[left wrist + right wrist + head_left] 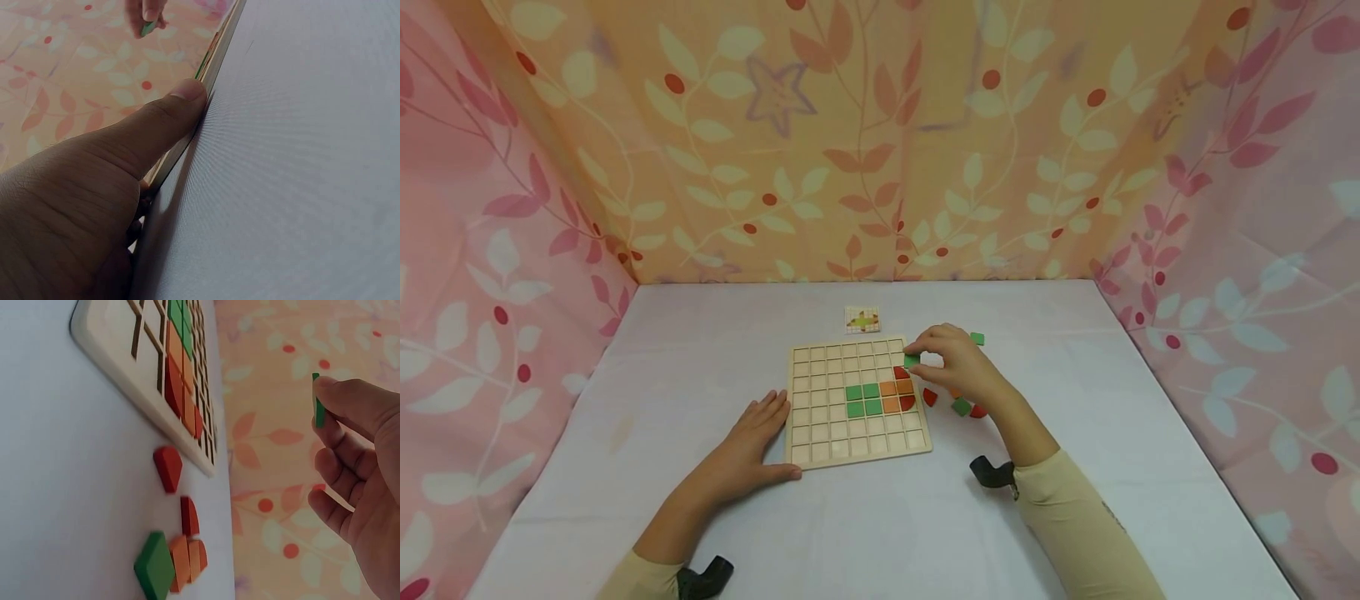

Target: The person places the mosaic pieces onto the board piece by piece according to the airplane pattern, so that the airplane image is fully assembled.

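Note:
A wooden grid board (820,450) lies on the white table, with green, orange and red tiles set in some cells. Along its left edge rests my left hand (741,457), fingers stretched out and the thumb (187,94) touching the near corner. Over the board's far right corner, my right hand (958,362) pinches a green tile (319,409) between thumb and index finger. In the right wrist view this tile stands on edge, raised above the table. Four green tiles (863,400) sit together in the grid, beside orange tiles (889,397) and red rounded pieces (907,403).
Loose red pieces (167,469), orange tiles (180,562) and a green tile (155,565) lie right of the board. Another green tile (977,338) lies farther back. A small pattern card (862,320) lies behind the board. Patterned cloth (865,167) hangs around the table.

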Demonstrator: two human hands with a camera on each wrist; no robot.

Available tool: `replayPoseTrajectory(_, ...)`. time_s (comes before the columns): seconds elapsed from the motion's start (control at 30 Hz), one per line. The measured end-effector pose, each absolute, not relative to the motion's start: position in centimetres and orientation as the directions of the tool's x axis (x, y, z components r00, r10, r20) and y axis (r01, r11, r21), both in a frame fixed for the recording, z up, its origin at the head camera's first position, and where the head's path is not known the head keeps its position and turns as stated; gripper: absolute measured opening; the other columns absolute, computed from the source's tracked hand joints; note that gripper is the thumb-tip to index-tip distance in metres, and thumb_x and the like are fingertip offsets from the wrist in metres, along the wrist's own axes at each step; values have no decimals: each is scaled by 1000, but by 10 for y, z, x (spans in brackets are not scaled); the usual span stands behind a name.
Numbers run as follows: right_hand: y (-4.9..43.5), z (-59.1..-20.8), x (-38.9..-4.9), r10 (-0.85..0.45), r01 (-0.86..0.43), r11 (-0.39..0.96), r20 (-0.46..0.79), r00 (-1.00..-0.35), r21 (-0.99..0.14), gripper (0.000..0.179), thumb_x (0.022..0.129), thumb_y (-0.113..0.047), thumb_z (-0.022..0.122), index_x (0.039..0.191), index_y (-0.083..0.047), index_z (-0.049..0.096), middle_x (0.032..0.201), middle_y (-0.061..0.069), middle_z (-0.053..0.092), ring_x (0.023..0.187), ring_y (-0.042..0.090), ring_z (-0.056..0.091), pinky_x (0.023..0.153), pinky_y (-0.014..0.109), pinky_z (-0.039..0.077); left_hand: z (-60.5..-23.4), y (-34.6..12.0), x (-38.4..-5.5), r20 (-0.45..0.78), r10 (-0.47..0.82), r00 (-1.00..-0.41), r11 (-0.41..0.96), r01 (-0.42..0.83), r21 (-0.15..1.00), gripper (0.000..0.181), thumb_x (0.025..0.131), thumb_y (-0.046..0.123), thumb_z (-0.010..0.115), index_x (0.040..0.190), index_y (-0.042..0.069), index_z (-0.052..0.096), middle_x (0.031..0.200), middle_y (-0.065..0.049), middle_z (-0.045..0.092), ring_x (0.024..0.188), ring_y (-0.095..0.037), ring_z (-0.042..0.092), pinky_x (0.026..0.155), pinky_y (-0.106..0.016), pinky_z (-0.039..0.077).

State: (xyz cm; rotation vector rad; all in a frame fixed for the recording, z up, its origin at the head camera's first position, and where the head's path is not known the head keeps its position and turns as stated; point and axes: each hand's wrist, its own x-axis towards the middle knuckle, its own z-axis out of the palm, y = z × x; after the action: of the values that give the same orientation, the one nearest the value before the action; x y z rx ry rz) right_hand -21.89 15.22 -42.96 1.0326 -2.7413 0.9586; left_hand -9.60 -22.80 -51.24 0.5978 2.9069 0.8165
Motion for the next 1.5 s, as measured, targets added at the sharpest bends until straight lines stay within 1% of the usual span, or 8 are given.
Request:
replayPoseTrajectory(0.07,145,-430,-219,-590,-626,569,266,-762,-533,27,89,-17,82,115,-15,78,108,-5,70,111,19,59,98,42,52,-512,-228,-97,33,383,-923,787,344,513,118,76,65,81,160,1,29,170,-11,20,159,-31,13,130,-44,7)
replayPoseTrajectory(0.2,130,-431,-221,-615,-638,567,248,-749,-521,28,90,-22,81,117,-16,77,110,-6,70,113,18,59,102,43,50,-511,-229,-97,16,385,-923,790,339,510,118,76,65,81,161,2,28,171,-11,19,159,-31,12,130,-48,9)
replayPoseTrajectory(0.33,114,-432,-220,-636,-648,562,233,-736,-514,28,92,-26,79,118,-17,77,111,-6,70,116,19,59,106,44,48,-511,-229,-98,8,384,-923,793,334,510,119,75,66,81,161,2,28,171,-10,18,159,-30,11,130,-48,9)
replayPoseTrajectory(0.53,94,-439,-219,-663,-656,530,220,-716,-538,28,92,-25,79,118,-15,77,113,-5,70,118,20,58,109,45,46,-512,-229,-98,11,387,-922,793,339,507,120,75,67,80,161,2,27,171,-10,18,159,-30,11,130,-47,8)
replayPoseTrajectory(0.83,63,-453,-219,-713,-697,523,195,-673,-491,27,94,-26,76,119,-15,77,114,-5,71,115,19,60,107,42,47,-509,-230,-97,11,395,-919,780,341,524,118,76,64,81,161,1,28,171,-12,19,159,-32,11,130,-45,7)
replayPoseTrajectory(1.03,49,-461,-218,-713,-689,542,170,-680,-481,26,94,-29,76,117,-16,78,114,-4,71,117,18,60,110,44,44,-509,-229,-97,10,400,-917,778,345,525,117,77,64,81,160,1,29,170,-12,20,159,-32,11,130,-48,9)
replayPoseTrajectory(1.27,39,-473,-220,-718,-689,572,134,-683,-446,27,94,-33,74,117,-21,79,115,-6,71,112,14,60,103,36,48,-510,-230,-97,20,404,-915,774,354,525,118,77,66,80,160,1,28,171,-12,20,159,-32,11,130,-47,8)
replayPoseTrajectory(1.5,33,-479,-222,-713,-676,602,96,-695,-426,27,93,-36,77,116,-24,79,114,-8,72,109,13,60,102,35,48,-512,-230,-98,17,402,-915,777,351,522,119,76,68,79,161,2,28,171,-11,19,159,-31,11,130,-44,7)
